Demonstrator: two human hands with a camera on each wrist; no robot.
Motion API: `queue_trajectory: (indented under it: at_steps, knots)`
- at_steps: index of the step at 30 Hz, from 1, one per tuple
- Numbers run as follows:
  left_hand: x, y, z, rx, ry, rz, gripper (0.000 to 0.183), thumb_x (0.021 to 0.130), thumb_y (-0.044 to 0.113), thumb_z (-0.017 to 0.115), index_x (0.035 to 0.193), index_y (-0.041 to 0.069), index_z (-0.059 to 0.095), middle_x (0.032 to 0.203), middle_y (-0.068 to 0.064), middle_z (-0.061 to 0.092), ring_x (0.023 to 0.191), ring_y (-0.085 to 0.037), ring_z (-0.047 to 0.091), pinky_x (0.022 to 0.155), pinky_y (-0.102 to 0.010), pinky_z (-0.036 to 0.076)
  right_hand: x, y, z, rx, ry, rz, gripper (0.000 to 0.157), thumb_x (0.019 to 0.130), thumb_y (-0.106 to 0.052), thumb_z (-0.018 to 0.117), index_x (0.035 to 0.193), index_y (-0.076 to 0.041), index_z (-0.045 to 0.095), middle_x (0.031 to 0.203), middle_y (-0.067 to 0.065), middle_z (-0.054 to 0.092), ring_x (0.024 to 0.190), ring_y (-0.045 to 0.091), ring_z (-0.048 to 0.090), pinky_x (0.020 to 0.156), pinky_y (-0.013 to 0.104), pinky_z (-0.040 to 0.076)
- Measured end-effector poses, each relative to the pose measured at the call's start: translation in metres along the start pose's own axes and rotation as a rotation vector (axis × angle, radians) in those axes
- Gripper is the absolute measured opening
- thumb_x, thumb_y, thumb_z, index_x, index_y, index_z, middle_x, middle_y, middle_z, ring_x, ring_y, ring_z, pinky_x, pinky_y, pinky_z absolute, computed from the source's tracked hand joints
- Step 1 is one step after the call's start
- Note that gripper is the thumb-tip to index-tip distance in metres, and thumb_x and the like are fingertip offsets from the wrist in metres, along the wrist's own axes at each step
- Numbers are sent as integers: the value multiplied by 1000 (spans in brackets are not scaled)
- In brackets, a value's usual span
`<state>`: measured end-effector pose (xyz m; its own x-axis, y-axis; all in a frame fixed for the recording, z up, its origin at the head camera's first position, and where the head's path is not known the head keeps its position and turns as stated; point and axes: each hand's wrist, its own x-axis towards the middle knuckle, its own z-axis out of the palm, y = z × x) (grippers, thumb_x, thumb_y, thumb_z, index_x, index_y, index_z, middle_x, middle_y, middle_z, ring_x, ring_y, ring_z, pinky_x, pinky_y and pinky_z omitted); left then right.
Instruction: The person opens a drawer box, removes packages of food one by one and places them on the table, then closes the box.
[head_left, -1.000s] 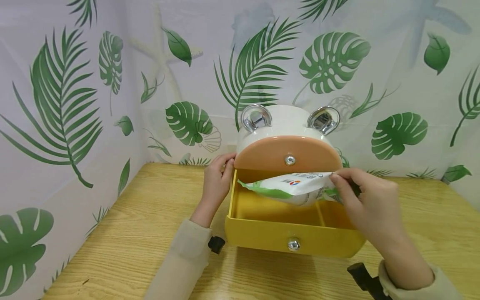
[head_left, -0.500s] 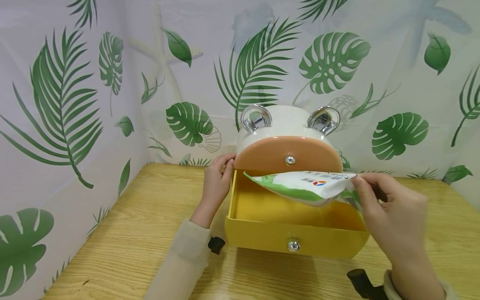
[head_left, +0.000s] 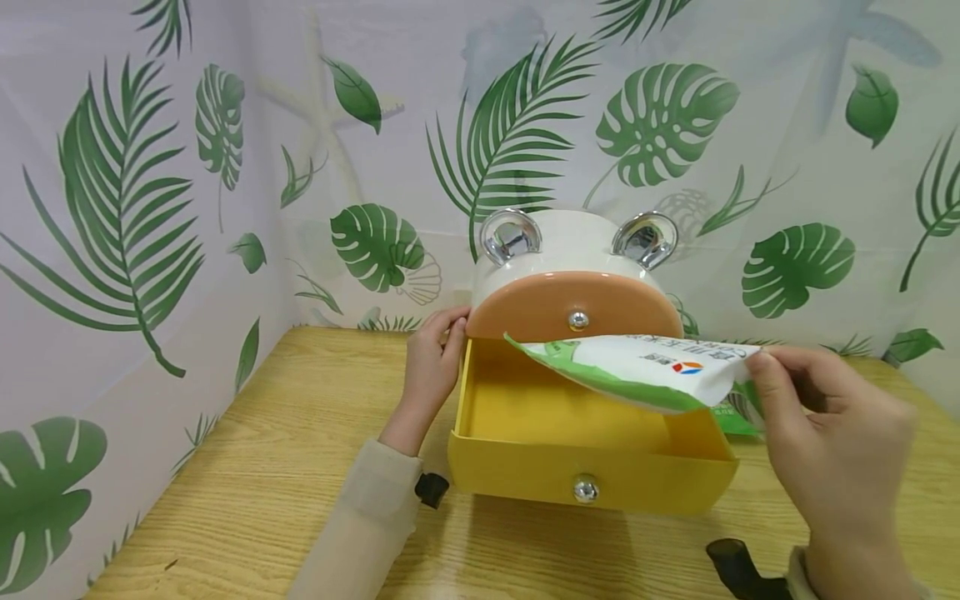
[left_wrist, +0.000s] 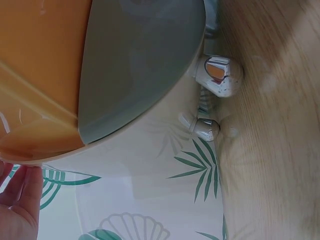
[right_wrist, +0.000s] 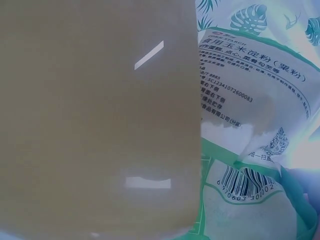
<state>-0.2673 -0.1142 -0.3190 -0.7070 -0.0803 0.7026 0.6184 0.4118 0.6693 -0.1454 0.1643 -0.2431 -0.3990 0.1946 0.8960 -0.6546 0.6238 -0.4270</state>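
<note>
Your right hand (head_left: pixel 840 442) pinches the bag (head_left: pixel 633 371) at 3 o'clock, probably easiest grip; left hand (head_left: pixel 433 358) touches the cabinet (head_left: pixel 543 304) at 9, fingers extended, likely steadying it.

The right fingers (head_left: pixel 782 404) have drawn the packet (head_left: pixel 630 367) rightward, perhaps slightly up.

1. Central palm frond (head_left: pixel 504 137), printed green: arching upward; landmark for items 2–7.
2. Pale backdrop (head_left: pixel 427 33), bearing the frond: hanging behind the wooden table.
3. Wooden table (head_left: pixel 262 467), light-grained: extending below the frond.
4. Small dark mark (head_left: pixel 171 565): lying on the table, below and well left of the frond.
5. Slotted leaf print (head_left: pixel 667 125): spreading to the frond's right.
6. Shell outline (head_left: pixel 422 279): showing faintly below and left of the frond.
7. Yellowish starfish print (head_left: pixel 321 125): sprawling left of the frond.
</note>
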Motion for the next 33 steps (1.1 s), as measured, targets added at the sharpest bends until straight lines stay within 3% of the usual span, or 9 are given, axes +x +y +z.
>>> queue_trajectory:
  at_steps: [13,21,24,25,28,31,33]
  knots:
    - [0,1,2,3,-6,-3,22,90,5,49,104,-5,61,101,-16,60,93,-26,57,68,-32,52,4,10,-12,-44,41,21,13,76,5,62,74,18,61,73,-30,51,56,-12,43,54,2,33]
    - [0,0,1,19,1,-2,21,90,6,49,104,-5,61,101,-16,60,93,-26,57,69,-34,51,5,19,-23,-152,36,112,14,80,5,59,82,19,59,72,-34,47,51,-12,38,48,2,30]
    - [0,0,1,21,3,0,21,90,5,49,104,-5,62,101,-16,61,92,-25,57,68,-34,51,7,23,-27,-138,39,137,10,81,4,58,79,13,61,71,-31,48,50,-11,39,47,2,29]
    - [0,0,1,21,4,1,21,90,5,49,104,-5,62,100,-16,61,92,-25,57,68,-33,51,7,24,-29,-134,39,150,7,81,5,57,77,5,63,71,-31,48,51,-11,39,47,2,30]
    - [0,1,1,21,6,11,21,90,5,49,104,-5,62,100,-16,61,92,-26,57,68,-33,52,9,29,-33,-93,45,178,29,82,6,56,76,-22,62,72,-29,50,53,-12,42,48,1,30]
    - [-1,1,1,18,7,12,21,90,5,50,103,-5,62,100,-16,61,92,-26,57,68,-33,52,10,35,-39,-22,64,170,44,81,9,54,79,-35,57,72,-27,53,55,-11,44,49,1,30]
    - [-1,2,1,17,8,14,21,90,5,50,103,-5,61,100,-17,61,92,-26,57,68,-34,52,11,39,-42,-22,74,143,45,81,9,54,79,-36,56,72,-28,52,55,-12,43,49,0,29]
